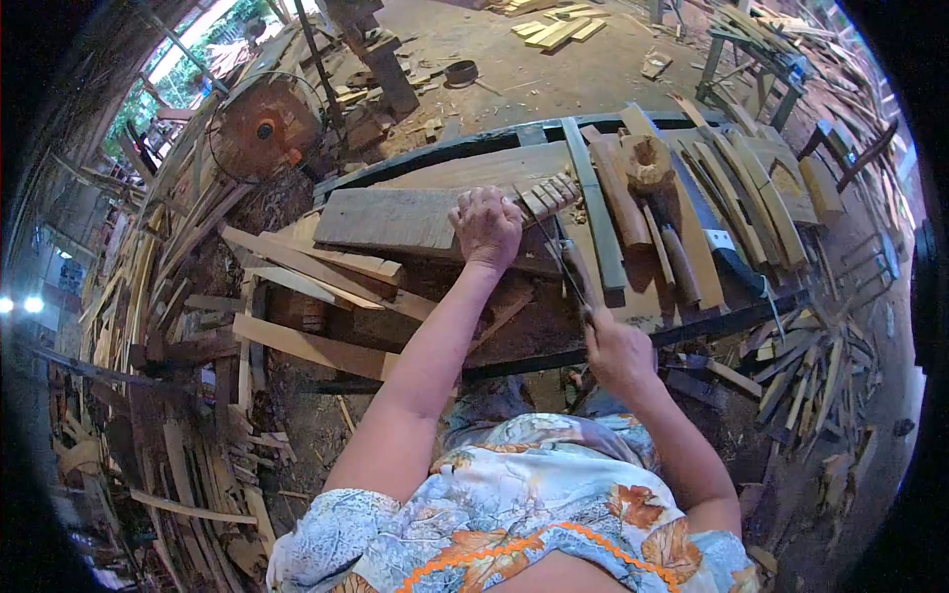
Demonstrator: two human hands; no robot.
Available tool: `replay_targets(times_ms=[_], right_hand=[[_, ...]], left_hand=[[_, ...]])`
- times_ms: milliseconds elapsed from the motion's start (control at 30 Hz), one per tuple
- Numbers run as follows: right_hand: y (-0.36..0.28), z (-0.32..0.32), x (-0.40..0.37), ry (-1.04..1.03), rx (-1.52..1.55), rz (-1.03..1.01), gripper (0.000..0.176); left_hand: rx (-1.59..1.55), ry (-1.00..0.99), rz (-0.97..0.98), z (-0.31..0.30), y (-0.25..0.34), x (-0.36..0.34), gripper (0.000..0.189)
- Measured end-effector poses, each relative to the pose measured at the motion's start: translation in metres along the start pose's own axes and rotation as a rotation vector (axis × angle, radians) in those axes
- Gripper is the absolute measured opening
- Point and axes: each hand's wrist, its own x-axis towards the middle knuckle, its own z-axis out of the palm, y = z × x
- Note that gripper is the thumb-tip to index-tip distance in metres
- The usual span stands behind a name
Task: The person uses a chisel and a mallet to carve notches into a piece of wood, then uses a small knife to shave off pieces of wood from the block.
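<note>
Gripping the saw, the right hand is closed; the left hand curls beside the block, hold unclear. Several cuts show; what remains cannot be told.

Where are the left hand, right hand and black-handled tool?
Left hand (pixel 486 225): head view, back of the hand.
Right hand (pixel 623 352): head view, back of the hand.
Black-handled tool (pixel 736 270): head view, its handle.

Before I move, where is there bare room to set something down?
A strip of the pale board lies bare between the dark plank and bench's far rim. Beyond, the floor is open between the dark ring and yellow boards. Crowded: right of the left hand, with mallet and wood strips.
</note>
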Motion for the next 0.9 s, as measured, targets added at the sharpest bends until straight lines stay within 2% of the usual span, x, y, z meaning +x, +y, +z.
replay_targets(times_ms=[100, 200, 267, 367, 467, 533, 633, 700, 800, 900], right_hand=[[0.004, -0.004, -0.013, -0.016, 0.076, 0.009, 0.019], [-0.012, -0.006, 0.036, -0.046, -0.019, 0.017, 0.018], [-0.015, 0.010, 0.081, 0.068, 0.003, -0.057, 0.019], [-0.026, 0.019, 0.112, 0.110, 0.002, -0.078, 0.018], [-0.015, 0.023, 0.087, 0.168, 0.030, -0.108, 0.018], [-0.014, 0.001, 0.043, 0.034, 0.012, -0.017, 0.019], [0.004, -0.003, -0.006, -0.018, 0.014, 0.006, 0.021], [0.007, -0.008, -0.018, -0.026, 0.046, 0.025, 0.017], [-0.002, -0.007, 0.020, 0.031, 0.007, -0.035, 0.015], [-0.009, 0.021, 0.085, 0.112, -0.006, -0.103, 0.014]], left_hand=[[-0.037, -0.032, 0.001, -0.002, -0.003, 0.002, 0.015], [-0.045, -0.032, 0.026, -0.005, -0.002, 0.003, 0.014], [-0.056, -0.046, 0.028, -0.003, -0.004, 0.002, 0.015], [0.008, -0.044, 0.004, 0.000, -0.004, 0.001, 0.017], [0.032, -0.084, -0.023, -0.005, 0.001, 0.000, 0.019], [0.028, -0.089, -0.028, -0.005, 0.002, 0.001, 0.019], [0.015, -0.074, -0.019, -0.003, 0.000, 0.001, 0.019], [0.000, -0.060, -0.004, -0.002, -0.001, -0.001, 0.019], [-0.005, -0.022, 0.033, -0.003, -0.001, 0.002, 0.018], [-0.013, -0.049, 0.017, -0.004, -0.001, 0.001, 0.017]])
